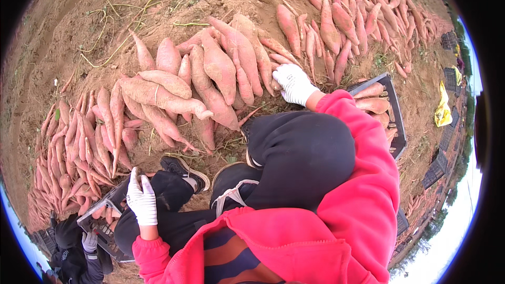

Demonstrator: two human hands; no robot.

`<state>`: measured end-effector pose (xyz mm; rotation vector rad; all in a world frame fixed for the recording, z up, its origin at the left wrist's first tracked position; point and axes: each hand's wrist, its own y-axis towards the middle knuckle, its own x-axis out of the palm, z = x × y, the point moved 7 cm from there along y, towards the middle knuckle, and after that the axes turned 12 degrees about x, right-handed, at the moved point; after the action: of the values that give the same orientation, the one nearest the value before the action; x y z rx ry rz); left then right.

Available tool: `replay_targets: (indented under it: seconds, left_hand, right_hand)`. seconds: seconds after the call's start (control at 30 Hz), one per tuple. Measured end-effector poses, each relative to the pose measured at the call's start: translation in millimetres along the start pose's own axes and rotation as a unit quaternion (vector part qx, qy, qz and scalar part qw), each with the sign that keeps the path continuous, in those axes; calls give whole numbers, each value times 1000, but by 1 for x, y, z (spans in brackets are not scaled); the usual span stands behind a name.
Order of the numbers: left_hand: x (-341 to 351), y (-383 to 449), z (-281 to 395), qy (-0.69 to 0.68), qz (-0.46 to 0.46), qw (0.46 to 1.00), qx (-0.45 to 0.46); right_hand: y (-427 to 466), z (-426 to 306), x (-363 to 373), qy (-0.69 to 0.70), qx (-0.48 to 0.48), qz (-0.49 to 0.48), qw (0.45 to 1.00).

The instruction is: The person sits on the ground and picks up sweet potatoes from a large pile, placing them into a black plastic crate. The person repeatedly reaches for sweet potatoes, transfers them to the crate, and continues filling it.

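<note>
My right hand (295, 85), in a white knit glove, has its fingers curled round the end of a sweet potato (275, 84) at the right side of the near pile. The palm side is hidden. Large pink-skinned sweet potatoes (221, 67) lie side by side on the soil just left of it. My left hand (142, 199), gloved the same way, is raised by my left knee with nothing visible in it, its fingers pointing forward and slightly apart. Close to that hand, a black plastic crate (98, 207) holds some sweet potatoes.
Another crate (399, 126) with sweet potatoes stands by my right elbow. Rows of smaller roots (75, 146) stretch off left and far right. Dry vines (144, 10) lie on the sandy soil. A co-worker's gloved hand (90, 241) is at lower left. A yellow bag (443, 106) lies at right.
</note>
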<state>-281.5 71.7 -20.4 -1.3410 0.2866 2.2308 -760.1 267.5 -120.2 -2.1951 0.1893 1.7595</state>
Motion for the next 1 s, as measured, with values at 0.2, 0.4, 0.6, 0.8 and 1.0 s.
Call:
replay_targets:
  seconds: [0.2,0.4,0.6,0.8,1.0]
  left_hand:
    - [6,16,19,-11,-5,1000,28]
    - [20,21,26,-38,-38,998,19]
    - [31,27,39,-27,-92,995,31]
    - [36,33,54,4,-118,992,48]
    - [36,35,61,65,-117,986,104]
  right_hand:
    - [8,15,-13,173,139,98,970]
    - [-50,156,-38,404,460,369,699]
    - [-66,203,-60,-5,553,160,818]
    - [18,89,24,85,309,-97,942]
    - [25,73,30,110,327,-70,936]
